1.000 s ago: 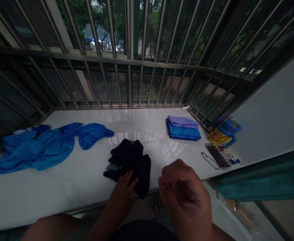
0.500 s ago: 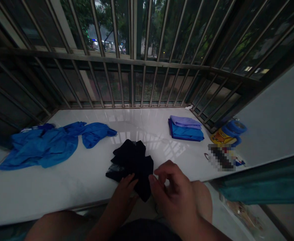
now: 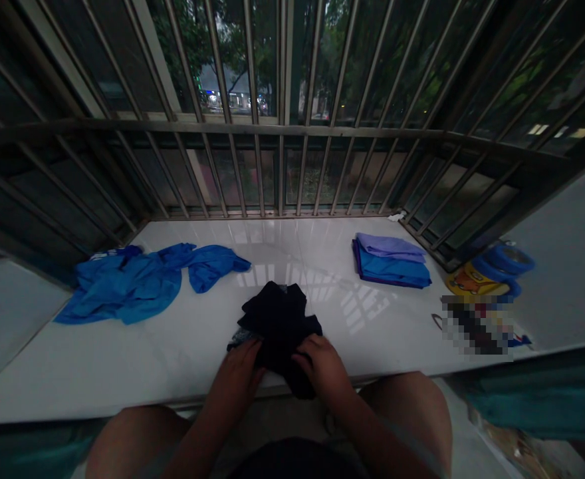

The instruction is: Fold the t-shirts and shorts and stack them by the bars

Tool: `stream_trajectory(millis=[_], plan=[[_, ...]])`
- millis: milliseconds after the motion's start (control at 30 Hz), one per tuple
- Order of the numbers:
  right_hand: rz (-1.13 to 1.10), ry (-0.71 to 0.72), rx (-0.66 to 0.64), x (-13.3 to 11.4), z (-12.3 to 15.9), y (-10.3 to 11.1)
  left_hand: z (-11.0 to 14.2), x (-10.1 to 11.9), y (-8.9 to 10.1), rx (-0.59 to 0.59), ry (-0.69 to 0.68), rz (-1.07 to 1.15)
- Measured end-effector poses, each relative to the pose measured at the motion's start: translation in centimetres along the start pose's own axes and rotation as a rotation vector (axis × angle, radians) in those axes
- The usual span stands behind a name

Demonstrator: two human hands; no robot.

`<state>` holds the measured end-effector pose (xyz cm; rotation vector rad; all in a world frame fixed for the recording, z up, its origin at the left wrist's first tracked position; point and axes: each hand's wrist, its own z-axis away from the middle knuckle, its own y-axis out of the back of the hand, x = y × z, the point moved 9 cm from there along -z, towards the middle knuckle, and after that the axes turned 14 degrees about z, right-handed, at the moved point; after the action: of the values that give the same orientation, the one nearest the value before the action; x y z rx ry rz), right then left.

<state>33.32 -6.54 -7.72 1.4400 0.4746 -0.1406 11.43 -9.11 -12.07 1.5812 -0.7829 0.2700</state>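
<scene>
A crumpled black garment (image 3: 276, 320) lies near the front edge of a white glossy ledge (image 3: 173, 346). My left hand (image 3: 240, 372) rests on its lower left part with fingers laid over the cloth. On its lower right part sits my right hand (image 3: 321, 368), fingers curled onto the fabric. Both hands touch the garment at its near side, where a dark fold hangs over the ledge edge.
Spread-out blue clothing (image 3: 137, 283) lies at the left of the ledge. A folded stack of blue and purple cloth (image 3: 391, 261) sits at the right. Blue tape rolls (image 3: 506, 263) and a yellow item (image 3: 467, 283) stand at the far right. Metal window bars (image 3: 282, 133) close the back.
My right hand came down from mid-air onto the black garment's right side. The left hand stayed on the cloth. The view shifted slightly, so everything sits further right.
</scene>
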Motion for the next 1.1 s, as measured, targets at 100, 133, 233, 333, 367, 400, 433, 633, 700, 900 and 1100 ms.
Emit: stream_trajectory(millis=[100, 133, 233, 333, 367, 400, 433, 633, 700, 900, 1100], plan=[[-0.331, -0.067, 0.085, 2.1, 0.0, 1.8, 0.5, -0.4, 0.6, -0.012, 0.034, 0.001], [-0.469, -0.116, 0.109, 2.9, 0.1, 2.4, 0.7, -0.6, 0.7, -0.025, 0.049, 0.005], [-0.912, -0.347, 0.189, 5.8, 1.0, 3.8, 1.7, -1.2, 1.1, -0.099, 0.085, 0.057], [-1.267, -0.514, 0.300, 7.6, 2.2, 5.6, 2.9, -1.1, 2.2, -0.164, 0.100, 0.173], [-1.335, -0.535, 0.333, 7.9, 2.4, 6.4, 3.2, -0.8, 3.2, -0.159, 0.110, 0.224], [-1.379, -0.544, 0.356, 8.0, 2.3, 7.3, 3.3, -0.5, 4.3, -0.144, 0.125, 0.279], [-1.407, -0.551, 0.379, 8.1, 2.1, 8.3, 3.2, -0.2, 5.8, -0.120, 0.143, 0.331], [-1.327, -0.427, 0.414, 5.6, -4.3, 17.8, -5.2, 3.9, 21.5, 0.275, 0.027, 0.268], [-1.241, -0.292, 0.533, 4.2, -6.3, 23.2, -8.7, 6.6, 27.9, 0.452, -0.081, 0.111], [-0.835, 0.017, 1.042, 1.3, -0.9, 33.6, -10.1, 14.0, 37.7, 0.718, -0.198, -0.150], [-0.313, 0.138, 0.887, -1.0, 7.2, 22.5, -5.7, 4.9, 29.2, 0.572, -0.104, -0.124]])
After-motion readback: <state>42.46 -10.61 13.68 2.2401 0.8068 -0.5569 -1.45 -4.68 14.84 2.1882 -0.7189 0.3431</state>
